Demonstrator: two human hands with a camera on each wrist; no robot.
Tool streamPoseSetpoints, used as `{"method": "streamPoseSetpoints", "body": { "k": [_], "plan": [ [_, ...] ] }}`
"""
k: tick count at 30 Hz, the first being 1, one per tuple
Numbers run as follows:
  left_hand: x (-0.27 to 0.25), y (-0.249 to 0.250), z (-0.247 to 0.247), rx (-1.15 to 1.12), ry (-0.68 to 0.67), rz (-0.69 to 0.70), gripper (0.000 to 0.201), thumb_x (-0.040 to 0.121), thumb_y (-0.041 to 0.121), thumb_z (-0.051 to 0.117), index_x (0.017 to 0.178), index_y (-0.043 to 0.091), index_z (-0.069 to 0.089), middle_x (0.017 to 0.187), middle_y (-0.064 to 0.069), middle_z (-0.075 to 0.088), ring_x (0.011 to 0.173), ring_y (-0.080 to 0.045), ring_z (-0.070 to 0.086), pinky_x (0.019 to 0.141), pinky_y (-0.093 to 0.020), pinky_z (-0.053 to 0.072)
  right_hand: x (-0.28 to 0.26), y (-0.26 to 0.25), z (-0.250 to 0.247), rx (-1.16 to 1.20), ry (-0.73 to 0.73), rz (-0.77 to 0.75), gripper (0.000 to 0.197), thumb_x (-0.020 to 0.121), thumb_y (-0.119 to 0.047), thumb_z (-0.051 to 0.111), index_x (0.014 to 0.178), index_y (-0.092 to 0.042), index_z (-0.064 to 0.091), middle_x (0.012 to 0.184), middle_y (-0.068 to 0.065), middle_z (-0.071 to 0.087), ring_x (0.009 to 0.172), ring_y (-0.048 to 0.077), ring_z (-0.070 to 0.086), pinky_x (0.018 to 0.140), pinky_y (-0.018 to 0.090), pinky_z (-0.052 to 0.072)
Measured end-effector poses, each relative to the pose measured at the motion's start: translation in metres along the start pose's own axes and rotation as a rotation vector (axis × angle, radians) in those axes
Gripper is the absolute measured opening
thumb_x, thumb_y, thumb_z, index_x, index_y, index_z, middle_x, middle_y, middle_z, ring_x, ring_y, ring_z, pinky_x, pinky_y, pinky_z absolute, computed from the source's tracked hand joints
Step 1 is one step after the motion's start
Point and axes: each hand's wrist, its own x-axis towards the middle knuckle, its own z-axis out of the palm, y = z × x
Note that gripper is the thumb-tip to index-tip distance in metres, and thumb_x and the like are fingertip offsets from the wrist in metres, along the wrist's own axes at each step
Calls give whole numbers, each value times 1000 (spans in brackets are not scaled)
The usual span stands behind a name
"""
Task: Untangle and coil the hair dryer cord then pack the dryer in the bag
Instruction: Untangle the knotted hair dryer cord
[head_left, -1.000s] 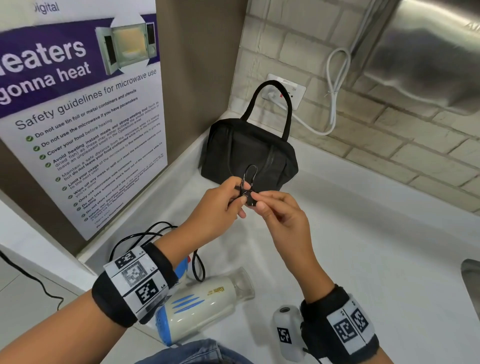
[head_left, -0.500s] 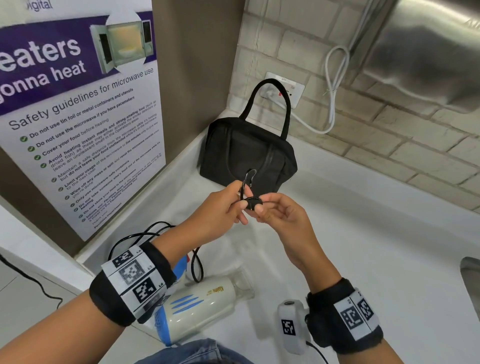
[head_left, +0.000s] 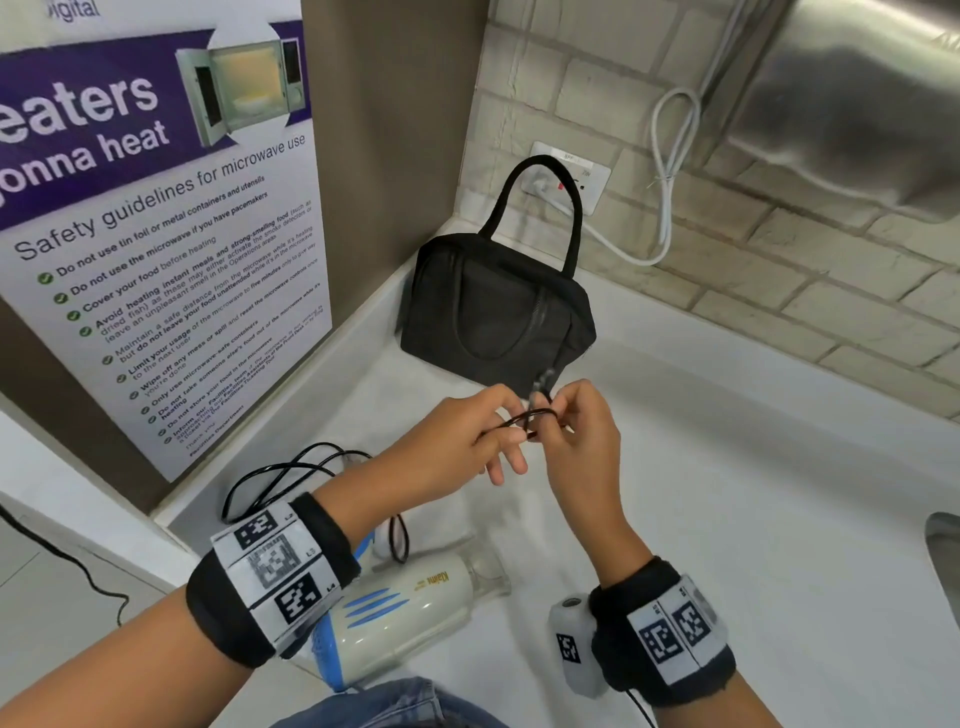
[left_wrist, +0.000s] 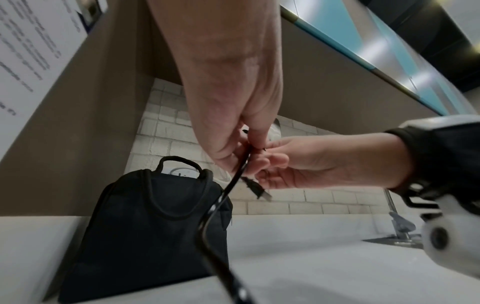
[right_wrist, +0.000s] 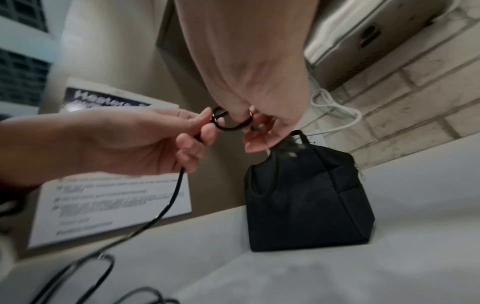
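I pinch a small loop of the black cord (head_left: 524, 418) between my left hand (head_left: 457, 441) and right hand (head_left: 582, 431). The dryer (head_left: 410, 613) lies at 6 o'clock, the bag (head_left: 493, 312) at 12. Pulling hard could tighten the knot or drag the dryer.

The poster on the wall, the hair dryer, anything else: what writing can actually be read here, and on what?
Poster, headline, cut off at the left edge: "eaters ... onna heat"
Poster, subheading: "Safety guidelines for microwave use"
Poster, first bullet: "Do not use tin foil or metal containers and utensils"
Poster, lower bullets: too small to read surely.
Hair dryer: a small gold brand mark, too blurred to read.
Wrist bands: square code patterns; their tiny labels are unreadable.
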Motion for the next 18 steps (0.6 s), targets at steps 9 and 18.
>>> {"method": "streamPoseSetpoints", "body": {
  "k": [9,18],
  "plan": [
    [6,-1,-13,91,199,-36,14,97,25,46,92,20,58,75,9,70,58,-3,64,55,-11,44,0,-8,-18,21,-353,208,10,89,-22,61,85,-13,57,84,6,68,74,13,61,66,25,50],
    [4,6,-11,173,251,57,11,98,25,44,95,21,53,82,7,70,71,-4,65,64,-8,44,2,-24,-28,-124,-358,-176,54,84,-9,61,126,-36,43,118,-15,46,113,2,44,92,11,36]
  ]
}}
